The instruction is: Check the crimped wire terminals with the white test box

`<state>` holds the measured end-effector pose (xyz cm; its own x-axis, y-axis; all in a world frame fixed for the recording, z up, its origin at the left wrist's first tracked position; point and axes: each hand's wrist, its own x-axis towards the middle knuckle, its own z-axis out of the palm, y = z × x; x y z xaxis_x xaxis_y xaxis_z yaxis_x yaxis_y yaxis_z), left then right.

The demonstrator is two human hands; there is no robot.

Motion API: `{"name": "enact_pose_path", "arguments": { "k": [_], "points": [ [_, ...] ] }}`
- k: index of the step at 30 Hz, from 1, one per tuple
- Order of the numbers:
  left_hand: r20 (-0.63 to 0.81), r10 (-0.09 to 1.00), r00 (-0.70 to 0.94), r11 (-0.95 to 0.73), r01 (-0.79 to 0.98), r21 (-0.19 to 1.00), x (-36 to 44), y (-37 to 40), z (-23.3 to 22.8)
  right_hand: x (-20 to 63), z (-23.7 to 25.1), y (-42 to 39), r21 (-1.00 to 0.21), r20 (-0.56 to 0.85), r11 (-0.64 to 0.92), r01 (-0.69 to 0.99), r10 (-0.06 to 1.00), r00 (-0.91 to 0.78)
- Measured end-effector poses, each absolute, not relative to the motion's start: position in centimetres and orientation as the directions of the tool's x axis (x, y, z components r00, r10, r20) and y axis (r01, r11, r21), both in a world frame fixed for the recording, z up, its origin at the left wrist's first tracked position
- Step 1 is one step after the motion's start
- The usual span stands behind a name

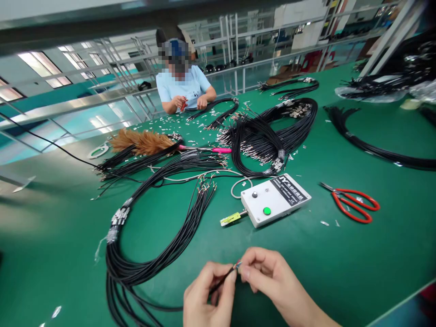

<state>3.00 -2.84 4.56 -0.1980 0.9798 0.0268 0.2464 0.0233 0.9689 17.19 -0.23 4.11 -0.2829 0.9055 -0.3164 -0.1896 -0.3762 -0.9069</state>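
**Black cable end pinched between both hands**

A thin black cable [221, 281] runs up at a slant between the fingers [227, 284] of the left hand, its tip meeting the right hand's fingers [245, 271]. Small coloured wire ends, red and blue, show just at that pinch. Below and left of the fingers, the cable trails down toward a looped black bundle [150, 254] on the green bench [340, 263].

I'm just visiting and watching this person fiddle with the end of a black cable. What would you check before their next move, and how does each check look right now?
1. Cable end held: ok. The left hand pinches the black cable near its tip.
2. Coloured wire tips reachable: ok. The right hand fingers meet them at the cable's end.
3. Wire tips undamaged: cannot tell, too small.
4. White tester box nearby: ok, it lies just beyond the hands with its green button up.
5. Red scissors out of the way: ok, on the green table to the right, apart from both hands.
6. Cable bundle untangled: cannot tell.
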Motion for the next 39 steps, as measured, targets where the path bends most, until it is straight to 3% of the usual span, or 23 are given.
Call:
{"name": "enact_pose_path", "arguments": {
  "k": [3, 7, 8, 10, 12, 14, 19, 27, 30, 35, 39],
  "points": [
    [-0.177, 0.978, -0.111, 0.179, 0.008, 0.984, 2.6, -2.5, 4.5, 16.9, 4.0, -0.3, -0.891, -0.313, -0.39, -0.234, 0.899, -0.305],
    [-0.28, 0.96, 0.025, 0.28, -0.016, 0.96, 1.7, -2.3, 4.2, 17.0, 4.1, -0.1, -0.904, -0.309, -0.384, -0.189, 0.891, -0.333],
    [-0.251, 0.968, 0.017, 0.251, 0.011, 0.968, 1.6, -2.4, 4.1, 17.1, 4.2, 0.0, -0.908, -0.312, -0.384, -0.171, 0.888, -0.338],
    [-0.06, 0.997, -0.052, 0.067, 0.126, 0.99, 1.7, -2.5, 3.9, 17.3, 4.4, 0.2, -0.908, -0.316, -0.388, -0.157, 0.881, -0.351],
    [0.19, 0.976, -0.107, -0.154, 0.28, 0.948, 2.0, -2.6, 3.8, 17.4, 4.6, 0.4, -0.903, -0.315, -0.394, -0.173, 0.879, -0.357],
    [0.289, 0.954, -0.083, -0.244, 0.347, 0.906, 2.3, -2.6, 3.7, 17.6, 4.6, 0.5, -0.897, -0.314, -0.398, -0.191, 0.879, -0.357],
    [-0.021, 0.998, 0.067, 0.012, 0.133, 0.991, 2.1, -2.0, 3.9, 17.8, 4.2, 1.0, -0.89, -0.338, -0.421, -0.176, 0.868, -0.365],
    [-0.197, 0.974, 0.112, 0.208, -0.096, 0.973, 2.4, -0.8, 4.6, 17.6, 3.6, 1.3, -0.896, -0.351, -0.431, -0.109, 0.836, -0.423],
    [-0.283, 0.957, 0.068, 0.288, -0.087, 0.954, 2.5, -0.8, 4.1, 17.8, 3.7, 1.4, -0.941, -0.311, -0.339, 0.003, 0.859, -0.408],
    [-0.15, 0.987, -0.059, 0.147, -0.056, 0.988, 2.4, -0.9, 3.1, 18.3, 4.1, 1.8, -0.962, -0.13, -0.018, 0.273, 0.909, -0.396],
    [-0.184, 0.983, -0.022, 0.181, -0.116, 0.977, 2.1, -0.2, 2.8, 18.8, 3.9, 2.0, -0.92, -0.025, 0.135, 0.369, 0.917, -0.398]
  ]
}}
